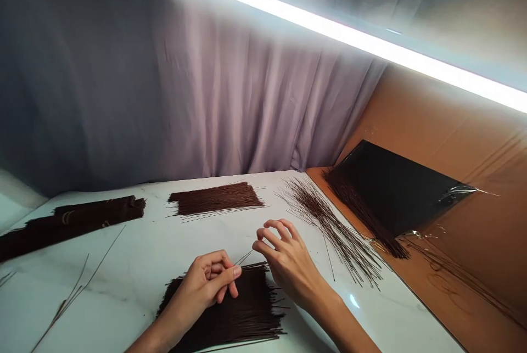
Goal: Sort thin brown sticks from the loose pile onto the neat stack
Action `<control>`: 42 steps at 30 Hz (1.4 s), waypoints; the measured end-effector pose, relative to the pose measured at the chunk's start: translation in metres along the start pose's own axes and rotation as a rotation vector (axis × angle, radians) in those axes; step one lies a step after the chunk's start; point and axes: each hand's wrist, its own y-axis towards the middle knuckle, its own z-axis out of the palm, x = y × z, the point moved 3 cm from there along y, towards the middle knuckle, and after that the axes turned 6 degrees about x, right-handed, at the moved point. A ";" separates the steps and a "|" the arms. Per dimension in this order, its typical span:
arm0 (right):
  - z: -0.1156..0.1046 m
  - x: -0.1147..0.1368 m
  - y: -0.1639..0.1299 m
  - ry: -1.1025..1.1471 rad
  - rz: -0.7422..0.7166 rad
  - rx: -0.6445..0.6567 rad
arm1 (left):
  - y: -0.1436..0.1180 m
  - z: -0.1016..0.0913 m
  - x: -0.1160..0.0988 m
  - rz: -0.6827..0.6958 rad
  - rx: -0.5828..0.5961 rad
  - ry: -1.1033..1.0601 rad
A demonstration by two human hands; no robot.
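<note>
My left hand (pixel 212 279) is closed, pinching a few thin brown sticks (pixel 244 258) between thumb and forefinger. They slant up toward my right hand (pixel 284 254), whose thumb and fingertips close in at their far ends; the other fingers are curled and slightly spread. Whether the right fingertips grip one stick or several is too fine to make out. Beneath both hands lies a wide, flat layer of dark brown sticks (pixel 242 309), partly covered by my left hand and forearm.
Farther back on the white marbled table (pixel 135 287) is a neat stick pile (pixel 216 199). Dark bundles (pixel 99 216) lie left, near loose sticks (pixel 68 303). A fanned heap (pixel 333 227) is at right, beside cardboard (pixel 444 265) holding a black sheet (pixel 395 188).
</note>
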 end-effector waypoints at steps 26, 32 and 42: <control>0.016 -0.062 -0.017 1.086 0.542 -0.120 | 0.001 0.001 0.001 0.054 0.020 0.048; 0.003 -0.065 -0.018 0.992 0.601 -0.201 | 0.003 0.002 0.006 0.067 0.004 -0.029; 0.010 0.043 -0.009 1.220 0.645 -0.026 | -0.013 -0.002 -0.021 0.044 -0.098 -0.195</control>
